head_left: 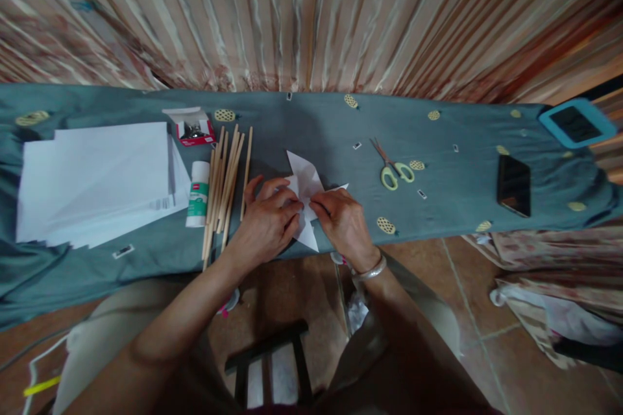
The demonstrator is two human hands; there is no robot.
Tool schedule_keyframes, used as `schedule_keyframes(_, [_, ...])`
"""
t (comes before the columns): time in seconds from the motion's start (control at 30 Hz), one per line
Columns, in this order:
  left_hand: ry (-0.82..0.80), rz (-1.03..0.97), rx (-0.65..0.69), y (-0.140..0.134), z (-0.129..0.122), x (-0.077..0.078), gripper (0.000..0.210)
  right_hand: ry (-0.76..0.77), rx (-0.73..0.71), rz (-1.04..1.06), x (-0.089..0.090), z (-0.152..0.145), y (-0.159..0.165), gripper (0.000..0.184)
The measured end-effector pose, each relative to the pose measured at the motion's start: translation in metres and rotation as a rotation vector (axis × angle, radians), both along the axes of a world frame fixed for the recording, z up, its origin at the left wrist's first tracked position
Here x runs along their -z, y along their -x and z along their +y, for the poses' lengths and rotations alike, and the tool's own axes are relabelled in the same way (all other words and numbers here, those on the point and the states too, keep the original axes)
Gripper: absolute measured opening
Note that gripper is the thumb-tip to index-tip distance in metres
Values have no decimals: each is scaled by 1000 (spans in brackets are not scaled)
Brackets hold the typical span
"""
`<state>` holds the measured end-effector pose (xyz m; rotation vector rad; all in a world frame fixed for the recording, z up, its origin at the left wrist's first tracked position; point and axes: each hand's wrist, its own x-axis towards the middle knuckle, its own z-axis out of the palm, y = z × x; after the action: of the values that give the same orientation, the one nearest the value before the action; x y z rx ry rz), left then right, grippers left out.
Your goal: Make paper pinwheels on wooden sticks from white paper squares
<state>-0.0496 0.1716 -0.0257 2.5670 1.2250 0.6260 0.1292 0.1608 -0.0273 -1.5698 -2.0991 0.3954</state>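
A white paper pinwheel (305, 176) lies at the table's near edge, its pointed blades spread out around the middle. My left hand (273, 217) presses on its left side, thumb and fingers closed near the centre. From the right, my right hand (343, 220) pinches the paper close to the same centre, a silvery bracelet on that wrist. Whatever sits right at the pinwheel's centre is hidden by my fingertips. Just left of my left hand lie several thin wooden sticks (224, 178), one of them (248, 162) apart from the bundle.
Left of the sticks are a glue stick (198, 194), an open red box (195, 131) of small metal pieces and a stack of white paper (104, 175). To the right lie green-handled scissors (390, 168), a black phone (514, 185) and a blue-framed device (577, 123). A pleated curtain (292, 19) hangs behind.
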Motion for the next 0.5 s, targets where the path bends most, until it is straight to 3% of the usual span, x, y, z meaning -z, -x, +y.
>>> schedule_keyframes(0.5, [-8, -6, 8, 0, -1, -1, 29, -1, -30, -77, -3, -2, 0, 22])
